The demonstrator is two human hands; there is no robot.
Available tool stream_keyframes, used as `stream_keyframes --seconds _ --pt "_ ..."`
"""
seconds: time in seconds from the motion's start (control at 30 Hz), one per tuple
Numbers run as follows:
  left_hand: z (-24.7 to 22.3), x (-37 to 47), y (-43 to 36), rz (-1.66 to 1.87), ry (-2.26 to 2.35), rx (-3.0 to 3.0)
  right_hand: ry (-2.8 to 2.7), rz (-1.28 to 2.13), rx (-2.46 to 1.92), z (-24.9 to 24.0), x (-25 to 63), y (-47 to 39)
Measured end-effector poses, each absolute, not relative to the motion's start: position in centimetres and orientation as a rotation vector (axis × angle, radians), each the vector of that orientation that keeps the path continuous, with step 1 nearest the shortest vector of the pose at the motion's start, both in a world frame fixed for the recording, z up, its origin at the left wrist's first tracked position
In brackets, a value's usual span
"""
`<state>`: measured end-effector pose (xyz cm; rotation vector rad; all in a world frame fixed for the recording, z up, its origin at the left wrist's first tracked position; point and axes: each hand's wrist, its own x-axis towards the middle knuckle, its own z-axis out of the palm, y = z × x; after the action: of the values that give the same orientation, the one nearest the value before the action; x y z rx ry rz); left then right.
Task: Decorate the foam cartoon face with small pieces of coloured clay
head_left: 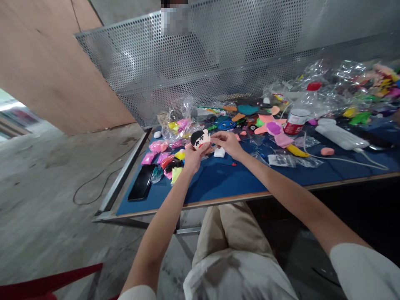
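A flat, pale clay doll head (204, 138) with black hair, drawn dark features and a red mouth is held up above the blue table (215, 183). My left hand (194, 158) grips it from below, thumb across its lower front. At the right edge of the head, my right hand (229, 143) has its thumb and fingers pinched together; whether a small piece sits between them is too small to tell. Beneath my hands lies a small white packet (219, 153). Colourful clay packets (159, 146) lie left of my left hand.
A black phone (141, 182) rests at the table's left corner. To the right stand a plastic bottle with a red cap (313, 86) and a red-labelled tub (296, 122). A white cabled device (340, 135) lies farther right. A perforated metal panel (218, 54) borders the back.
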<state>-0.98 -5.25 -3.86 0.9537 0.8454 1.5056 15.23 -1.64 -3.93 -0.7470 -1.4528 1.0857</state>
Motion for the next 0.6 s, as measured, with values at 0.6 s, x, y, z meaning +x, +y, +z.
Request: stream_keyframes --seconds 0.6 --pt "-3.93 -0.93 -5.52 1.416 0.968 1.181 -1.409 1.233 -0.728 -3.42 15.61 -1.63"
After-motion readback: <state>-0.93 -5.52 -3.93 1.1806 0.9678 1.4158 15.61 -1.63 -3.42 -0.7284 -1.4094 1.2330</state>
